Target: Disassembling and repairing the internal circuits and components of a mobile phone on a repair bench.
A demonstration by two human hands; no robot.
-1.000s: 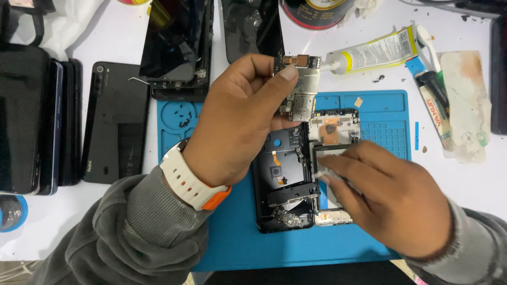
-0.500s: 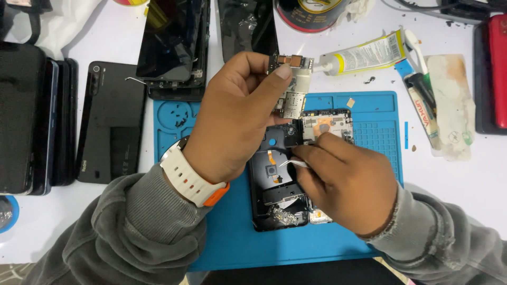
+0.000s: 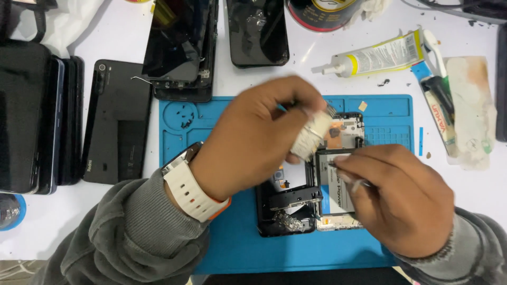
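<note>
Left hand (image 3: 253, 142) pinches a blurred pale part (image 3: 312, 134); right hand (image 3: 401, 198) steadies the opened phone (image 3: 317, 190). I should seat it squarely, without force.

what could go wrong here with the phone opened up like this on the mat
1. The left hand lifts a pale part, blurred, right over the opened phone; a slip might drop it onto the exposed inside.
2. The right hand holds a thin tool at the battery; pressing hard may damage it.
3. Tiny screws lie loose in the blue mat tray, near the left arm, and may scatter.
</note>
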